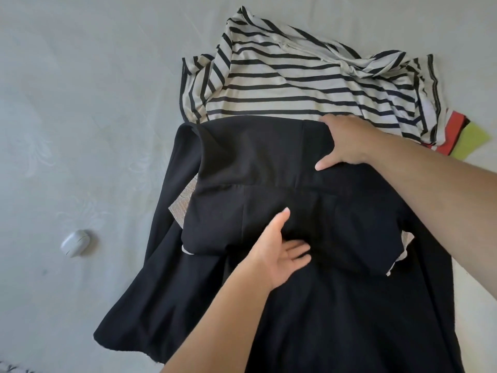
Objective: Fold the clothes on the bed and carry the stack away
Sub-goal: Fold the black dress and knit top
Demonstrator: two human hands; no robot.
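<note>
Hands press flat: left hand and right hand, fingers seemingly straight, keep the black top smooth for folding.

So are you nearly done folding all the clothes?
Not nearly. Nothing looks finished: no neat stack shows on the bed. In hand is the black garment, part folded over, with the left hand and right hand flat on it. Left: the crumpled striped top, the red and yellow cloth beside it, then carrying everything away.

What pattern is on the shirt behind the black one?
The crumpled cotton shirt has white fabric with dark horizontal stripes, seen in the head view.
</note>
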